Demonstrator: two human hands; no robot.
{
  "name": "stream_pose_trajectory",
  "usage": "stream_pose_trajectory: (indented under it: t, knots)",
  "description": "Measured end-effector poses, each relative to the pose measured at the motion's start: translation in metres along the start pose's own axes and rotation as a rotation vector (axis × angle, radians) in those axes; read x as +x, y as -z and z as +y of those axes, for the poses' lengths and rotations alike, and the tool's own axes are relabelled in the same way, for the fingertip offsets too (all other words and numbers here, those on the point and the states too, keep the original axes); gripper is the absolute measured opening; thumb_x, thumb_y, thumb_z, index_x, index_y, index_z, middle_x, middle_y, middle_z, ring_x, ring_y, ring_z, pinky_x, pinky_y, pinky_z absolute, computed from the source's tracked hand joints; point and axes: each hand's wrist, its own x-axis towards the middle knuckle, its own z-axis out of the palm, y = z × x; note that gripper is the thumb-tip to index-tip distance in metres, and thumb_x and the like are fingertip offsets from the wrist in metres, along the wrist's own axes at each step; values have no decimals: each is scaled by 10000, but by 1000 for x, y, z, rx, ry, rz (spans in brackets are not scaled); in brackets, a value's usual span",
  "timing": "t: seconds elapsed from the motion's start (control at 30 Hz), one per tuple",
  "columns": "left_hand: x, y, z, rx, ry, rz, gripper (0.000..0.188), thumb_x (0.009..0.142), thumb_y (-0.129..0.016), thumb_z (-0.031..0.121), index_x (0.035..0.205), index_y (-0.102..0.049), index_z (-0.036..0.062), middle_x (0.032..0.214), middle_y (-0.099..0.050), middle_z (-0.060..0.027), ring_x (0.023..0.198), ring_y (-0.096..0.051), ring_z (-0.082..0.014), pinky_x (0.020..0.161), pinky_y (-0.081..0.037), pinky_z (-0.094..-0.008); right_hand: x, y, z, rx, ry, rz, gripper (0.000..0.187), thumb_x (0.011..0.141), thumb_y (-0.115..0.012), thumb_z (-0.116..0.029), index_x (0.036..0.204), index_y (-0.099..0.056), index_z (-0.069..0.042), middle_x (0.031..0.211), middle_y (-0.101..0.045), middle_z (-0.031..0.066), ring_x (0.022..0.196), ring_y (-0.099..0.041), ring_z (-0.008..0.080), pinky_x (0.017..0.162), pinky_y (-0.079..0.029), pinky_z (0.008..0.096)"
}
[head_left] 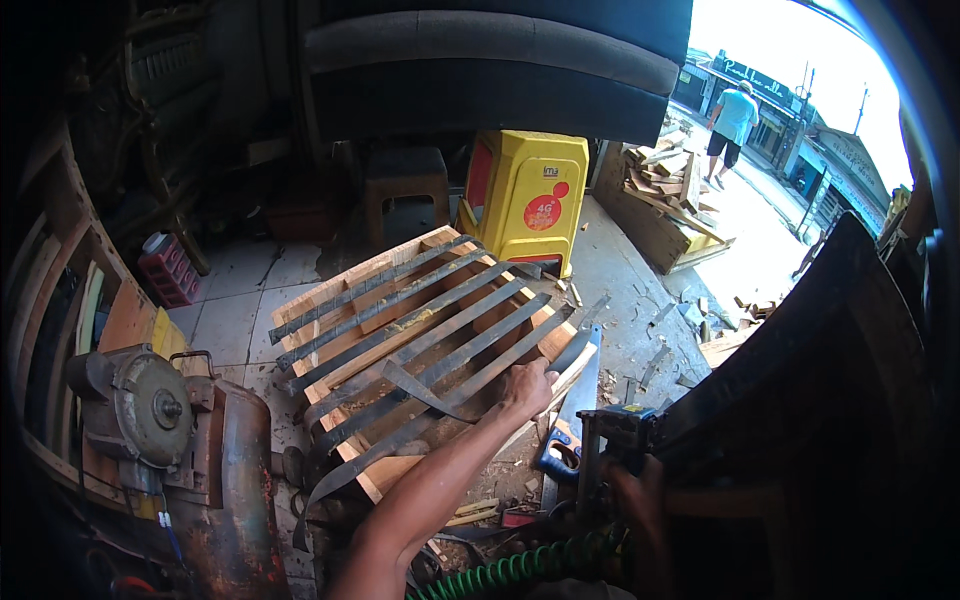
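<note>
The left hand [527,385] reaches forward and grips the near edge of a wooden frame [350,285], fingers curled over the rail where dark webbing straps [420,330] cross it. The frame stands tilted on the tiled floor [235,300] in the middle of the view, its far end higher, with the straps running side by side along its length and one loose strap end hanging at its lower left corner.

The right hand [640,490] sits low and to the right in shadow, closed around a dark stapler [615,435] that points toward the frame's near edge; how tightly the fingers wrap it cannot be told. A green coiled hose [520,570] runs along the bottom edge toward that tool. A handsaw [570,410] with a blue handle lies on the floor just beside the frame, between the two hands.

To the left stands a rusty compressor [170,440] with its motor. Behind the frame are a yellow box [530,195], a brown stool [403,185] and a dark sofa [490,70]. Offcuts fill a crate [660,215] by the doorway, and a person [732,125] walks in the street outside.
</note>
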Motion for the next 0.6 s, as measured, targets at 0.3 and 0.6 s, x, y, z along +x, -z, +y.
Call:
stream_pose_trajectory:
  t: [0.3, 0.6]
  knots:
    - [8, 4, 10, 168, 213, 25, 375, 957, -632, 361, 1006, -750, 8, 963, -722, -266, 963, -706, -426, 841, -551, -499, 95, 2, -28, -232, 60, 117, 213, 823, -642, -204, 884, -655, -1, 618, -621, 66, 519, -604, 169, 508, -472, 345]
    - [4, 11, -2, 104, 177, -9, 389, 945, -639, 343, 994, -738, -31, 983, -705, -301, 995, -683, -460, 884, -536, -518, 186, -24, -54, -532, 91, 24, 257, 813, -642, -237, 801, -634, 20, 612, -616, 81, 513, -601, 174, 496, -470, 352]
